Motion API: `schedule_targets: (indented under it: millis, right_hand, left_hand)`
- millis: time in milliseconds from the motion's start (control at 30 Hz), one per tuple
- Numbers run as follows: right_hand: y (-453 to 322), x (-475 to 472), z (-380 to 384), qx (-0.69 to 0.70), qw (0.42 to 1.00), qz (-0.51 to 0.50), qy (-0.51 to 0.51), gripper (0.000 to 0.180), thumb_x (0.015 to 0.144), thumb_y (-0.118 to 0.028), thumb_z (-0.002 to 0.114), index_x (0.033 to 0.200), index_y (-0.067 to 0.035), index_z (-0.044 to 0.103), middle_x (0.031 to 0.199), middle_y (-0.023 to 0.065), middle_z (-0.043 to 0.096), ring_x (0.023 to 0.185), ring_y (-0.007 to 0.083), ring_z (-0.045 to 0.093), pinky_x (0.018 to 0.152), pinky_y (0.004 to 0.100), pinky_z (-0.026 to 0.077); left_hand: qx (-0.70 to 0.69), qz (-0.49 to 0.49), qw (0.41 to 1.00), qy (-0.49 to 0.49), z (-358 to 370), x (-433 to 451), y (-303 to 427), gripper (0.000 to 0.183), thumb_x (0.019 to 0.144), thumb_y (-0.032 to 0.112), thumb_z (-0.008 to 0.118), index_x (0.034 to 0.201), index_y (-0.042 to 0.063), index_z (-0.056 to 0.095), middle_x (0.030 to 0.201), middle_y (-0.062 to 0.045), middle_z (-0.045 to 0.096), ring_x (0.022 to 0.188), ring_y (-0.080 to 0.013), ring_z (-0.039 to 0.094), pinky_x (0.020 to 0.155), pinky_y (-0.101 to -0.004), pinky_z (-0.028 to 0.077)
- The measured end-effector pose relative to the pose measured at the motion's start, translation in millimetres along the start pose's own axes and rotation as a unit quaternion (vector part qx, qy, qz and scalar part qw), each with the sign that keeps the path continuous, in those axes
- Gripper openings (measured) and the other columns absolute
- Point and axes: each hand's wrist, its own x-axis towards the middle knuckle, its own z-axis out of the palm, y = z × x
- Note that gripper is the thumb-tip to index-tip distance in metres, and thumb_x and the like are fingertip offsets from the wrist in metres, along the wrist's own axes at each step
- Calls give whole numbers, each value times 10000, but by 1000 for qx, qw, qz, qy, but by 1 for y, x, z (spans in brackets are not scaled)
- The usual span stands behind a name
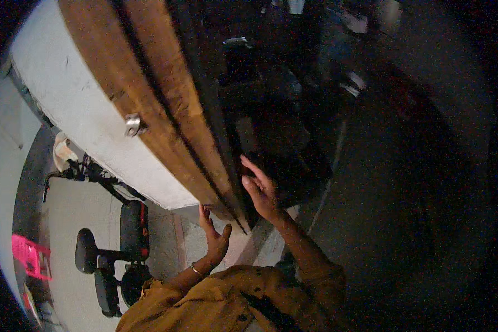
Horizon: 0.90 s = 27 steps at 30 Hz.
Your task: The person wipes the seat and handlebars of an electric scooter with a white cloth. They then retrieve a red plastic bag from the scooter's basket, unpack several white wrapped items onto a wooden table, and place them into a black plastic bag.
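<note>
A pair of long wooden boards (pixel 145 95), parted by a dark gap, runs from the top towards me, like a door edge and its frame. A metal latch fitting (pixel 133 125) is fixed on the left board. My left hand (pixel 216 240), with a bangle at its wrist, is at the near end of the boards, thumb spread from the fingers; some fingertips are hidden by the wood edge. On the dark side of the boards, my right hand (pixel 263 195) is raised with thumb and fingers bent towards the dark edge. Whether it grips anything there is too dark to tell.
A white wall (pixel 83 95) borders the boards on the left. Beyond stand a black padded seat-like object (pixel 133 230), dark handlebar-like parts (pixel 87 170) and a pink plastic item (pixel 32 255). The right side is very dark, with blurred pale objects (pixel 352 85).
</note>
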Motion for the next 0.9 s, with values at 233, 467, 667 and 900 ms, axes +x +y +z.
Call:
schedule_targets:
  millis: [233,467,667,900]
  right_hand:
    - [2,70,-39,-7,992,-7,-123,544,908,-301,489,1354,-35,325,1409,143,313,1241,298,379,1024,395,309]
    - [45,148,-60,-148,972,74,-165,664,894,-399,472,1375,-1,244,1428,185,239,1323,310,220,1077,396,192]
    - [63,205,-37,-10,987,-127,-100,699,909,-425,410,1397,4,152,1454,179,164,1343,300,160,1085,384,146]
    - [72,207,-16,84,959,-251,-104,701,929,-429,314,1413,-6,33,1482,163,46,1362,291,73,1089,380,76]
  left_hand:
    - [-28,-91,982,161,45,9,18,971,697,-33,588,1429,226,4,1455,-120,61,1347,-327,79,1056,-538,94]
    - [-32,-114,962,246,95,23,7,980,691,23,628,1424,195,0,1447,-131,76,1329,-341,129,1053,-534,129]
    - [-30,-97,949,300,113,26,-27,1020,672,11,633,1414,134,-57,1435,-127,60,1319,-314,122,1057,-500,154]
    - [-29,-88,926,365,116,14,-68,990,668,-89,594,1405,110,-35,1380,-106,117,1266,-263,177,1040,-446,176]
